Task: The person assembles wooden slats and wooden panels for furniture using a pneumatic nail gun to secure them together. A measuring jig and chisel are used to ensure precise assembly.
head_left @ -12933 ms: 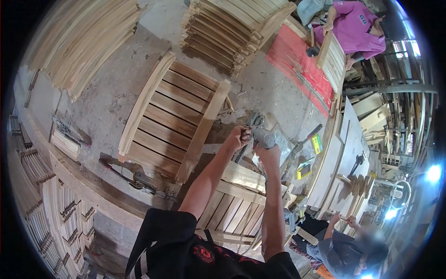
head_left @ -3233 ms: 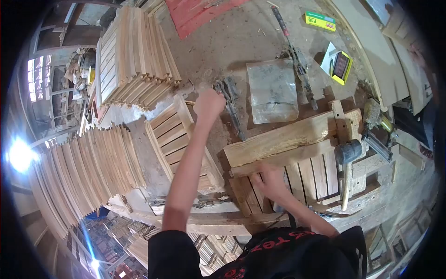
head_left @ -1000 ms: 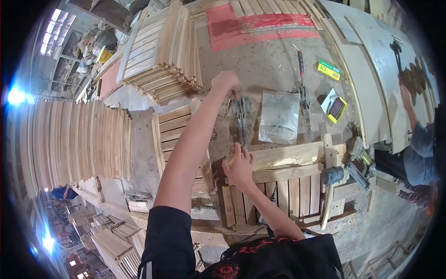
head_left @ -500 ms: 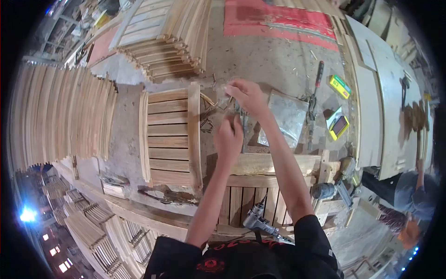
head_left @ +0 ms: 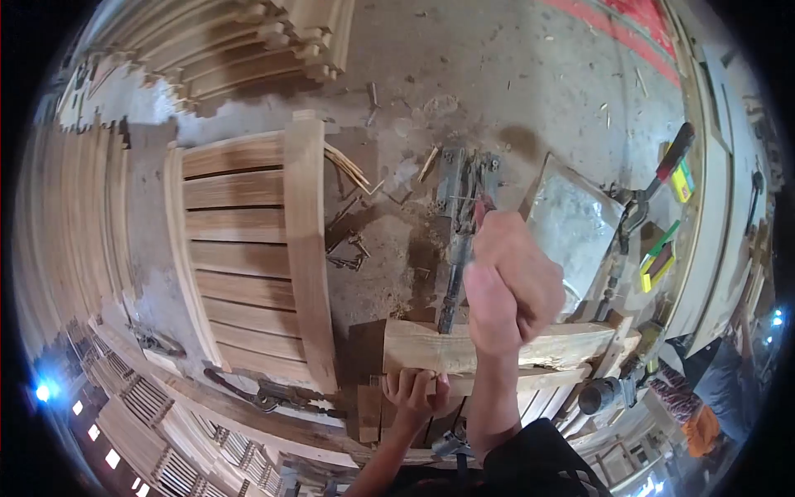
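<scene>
My right hand is fisted around a thin red-tipped tool (can't tell which) above the wooden rail; left hand grips the rail's near edge. Slatted panel lies finished alongside; this frame looks mid-assembly.

The work surface is a grey concrete bench top, dusty and littered with wood chips. Stacks of curved wooden slats lie along its far edge, with more slatted frames ranked at left. A red mat covers the upper right corner. Bright lamps glare at lower left.
</scene>
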Motion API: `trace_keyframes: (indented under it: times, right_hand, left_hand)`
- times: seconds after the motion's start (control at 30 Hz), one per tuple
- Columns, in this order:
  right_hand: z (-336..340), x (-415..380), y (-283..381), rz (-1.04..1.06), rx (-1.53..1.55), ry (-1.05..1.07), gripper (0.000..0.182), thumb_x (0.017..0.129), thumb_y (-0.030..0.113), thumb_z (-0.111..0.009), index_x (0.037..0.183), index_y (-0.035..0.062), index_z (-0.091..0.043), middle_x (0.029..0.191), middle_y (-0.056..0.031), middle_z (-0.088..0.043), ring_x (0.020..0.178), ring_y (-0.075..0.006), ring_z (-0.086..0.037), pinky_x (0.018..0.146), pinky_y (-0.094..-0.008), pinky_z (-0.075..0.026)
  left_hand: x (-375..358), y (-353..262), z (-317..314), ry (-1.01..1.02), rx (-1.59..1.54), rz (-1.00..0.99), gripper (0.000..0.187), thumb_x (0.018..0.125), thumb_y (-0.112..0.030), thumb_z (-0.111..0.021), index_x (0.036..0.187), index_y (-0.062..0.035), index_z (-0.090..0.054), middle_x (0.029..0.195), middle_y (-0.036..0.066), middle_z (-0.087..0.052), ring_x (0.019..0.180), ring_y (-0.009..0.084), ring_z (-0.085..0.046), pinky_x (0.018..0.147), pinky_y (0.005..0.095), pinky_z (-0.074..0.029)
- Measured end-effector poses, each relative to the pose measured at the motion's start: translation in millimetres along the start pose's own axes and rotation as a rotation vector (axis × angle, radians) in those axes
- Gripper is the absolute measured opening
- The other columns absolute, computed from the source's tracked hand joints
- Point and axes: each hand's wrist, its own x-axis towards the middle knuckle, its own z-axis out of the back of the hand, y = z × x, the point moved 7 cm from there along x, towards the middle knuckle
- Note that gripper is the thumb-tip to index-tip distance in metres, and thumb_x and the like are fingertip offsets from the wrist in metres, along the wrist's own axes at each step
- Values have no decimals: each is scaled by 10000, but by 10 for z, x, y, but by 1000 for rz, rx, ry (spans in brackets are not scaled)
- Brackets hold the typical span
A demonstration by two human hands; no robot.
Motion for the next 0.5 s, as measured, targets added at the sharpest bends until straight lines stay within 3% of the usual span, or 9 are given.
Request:
trace_keyframes:
  times: [0.07,0.2,0.37,0.5]
  right_hand:
    - [-5,10,16,-35,7,17,213,725,81,-587,602,-10,-438,622,-91,-469,594,-220,-408,596,-388,-364]
    - [8,30,-28,-26,52,76,199,783,105,-604,641,-4,-517,600,-69,-478,584,-179,-446,589,-360,-392]
    - [-87,602,-79,-273,-99,186,249,903,137,-598,694,54,-491,543,9,-365,512,-96,-382,508,-296,-319]
    - [-166,1034,-355,-514,168,252,284,910,179,-589,673,63,-482,540,7,-346,513,-113,-379,523,-290,-325]
  left_hand:
    - [-64,18,-13,-8,-3,-8,170,761,-284,-691,789,-146,-594,779,51,-533,712,270,-506,653,419,-365]
    - [63,-21,53,-55,-73,-29,174,736,-299,-714,794,-168,-616,773,28,-535,695,253,-503,645,403,-361]
    - [78,-43,53,-74,-66,-61,151,756,-268,-678,780,-150,-587,813,61,-532,744,281,-502,681,418,-368]
    - [34,-42,87,-111,-153,-64,166,752,-288,-672,787,-146,-592,808,66,-520,747,285,-493,684,423,-362]
